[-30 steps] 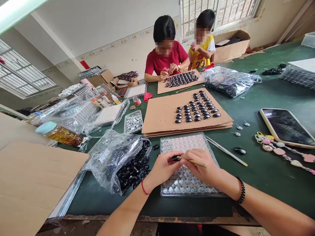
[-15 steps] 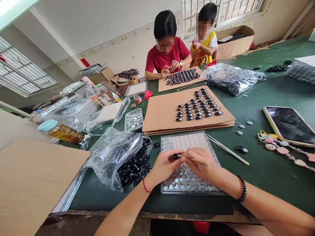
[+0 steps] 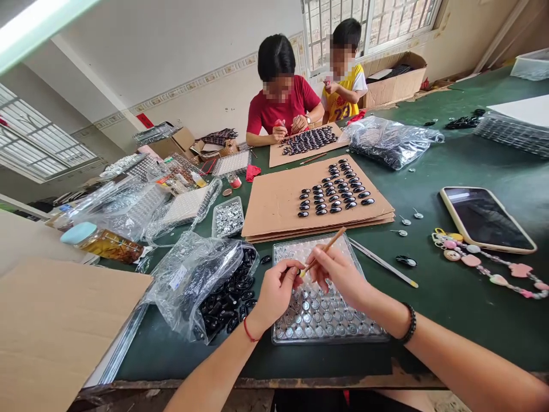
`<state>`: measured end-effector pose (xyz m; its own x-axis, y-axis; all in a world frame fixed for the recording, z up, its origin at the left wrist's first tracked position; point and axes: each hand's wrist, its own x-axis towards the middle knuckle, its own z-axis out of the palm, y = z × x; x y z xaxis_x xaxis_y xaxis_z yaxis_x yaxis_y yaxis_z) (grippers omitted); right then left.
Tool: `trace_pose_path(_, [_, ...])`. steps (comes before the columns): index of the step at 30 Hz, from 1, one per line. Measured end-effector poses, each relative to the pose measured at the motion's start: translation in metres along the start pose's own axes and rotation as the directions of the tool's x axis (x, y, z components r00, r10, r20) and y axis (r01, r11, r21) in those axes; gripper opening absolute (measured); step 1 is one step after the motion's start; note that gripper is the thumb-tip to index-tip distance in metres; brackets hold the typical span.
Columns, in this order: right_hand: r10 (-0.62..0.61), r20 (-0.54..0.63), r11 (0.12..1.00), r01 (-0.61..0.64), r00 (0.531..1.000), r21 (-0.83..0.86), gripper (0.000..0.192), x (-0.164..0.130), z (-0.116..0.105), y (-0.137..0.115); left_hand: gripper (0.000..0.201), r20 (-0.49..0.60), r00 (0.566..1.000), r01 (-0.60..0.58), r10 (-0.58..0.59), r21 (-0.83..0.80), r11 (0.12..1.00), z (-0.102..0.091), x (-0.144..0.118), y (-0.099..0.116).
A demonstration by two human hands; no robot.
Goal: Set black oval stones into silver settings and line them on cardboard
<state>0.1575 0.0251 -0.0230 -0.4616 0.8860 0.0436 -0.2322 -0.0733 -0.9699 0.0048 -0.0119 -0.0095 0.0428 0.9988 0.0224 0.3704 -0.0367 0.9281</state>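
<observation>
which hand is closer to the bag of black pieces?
Left. The left hand sits just right of the bag of black pieces, nearly touching it. The right hand, holding a thin stick, is farther right over the clear tray.

green table [image 3: 450,297] carries cardboard sheets [image 3: 278,206], clear tray [image 3: 364,335], phone [image 3: 486,220], plastic bags [image 3: 193,269], probably tweezers [image 3: 381,262].

A thin wooden stick [image 3: 322,252] is pinched in the right hand [image 3: 338,276], tilted with its far end pointing up and away and its near tip down at the left hand [image 3: 277,289], whose fingertips close on a small piece too hidden to make out. Both are above a clear plastic tray [image 3: 319,312] of round pockets, flat on the green tabletop [image 3: 450,286]; its near rows hold shiny round pieces.
</observation>
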Motion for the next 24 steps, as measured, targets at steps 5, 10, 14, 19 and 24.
trace_pose_path(5, [0.195,-0.093,0.872,-0.129,0.976,0.472,0.034,0.012,-0.015,-0.008,0.027,-0.046,0.998,-0.04,0.041,0.025,0.999,-0.011,0.075,0.003])
trace_pose_path(10, [0.201,-0.109,0.856,-0.12,0.973,0.503,0.033,0.013,-0.015,-0.012,0.02,-0.14,0.983,-0.087,0.114,0.187,0.978,-0.011,0.202,0.002])
trace_pose_path(14, [0.202,-0.131,0.875,-0.118,0.971,0.468,0.034,0.015,-0.013,-0.011,0.015,-0.139,0.982,-0.085,0.124,0.259,0.962,0.005,0.268,-0.006])
trace_pose_path(19, [0.22,-0.134,0.867,-0.131,0.966,0.48,0.034,0.017,-0.015,-0.012,0.012,-0.085,0.995,-0.027,0.057,0.317,0.948,0.014,0.296,-0.023])
trace_pose_path(24, [0.229,-0.099,0.859,-0.153,0.968,0.489,0.034,0.014,-0.012,-0.013,0.018,-0.069,0.997,0.001,0.023,0.324,0.946,0.013,0.291,-0.025])
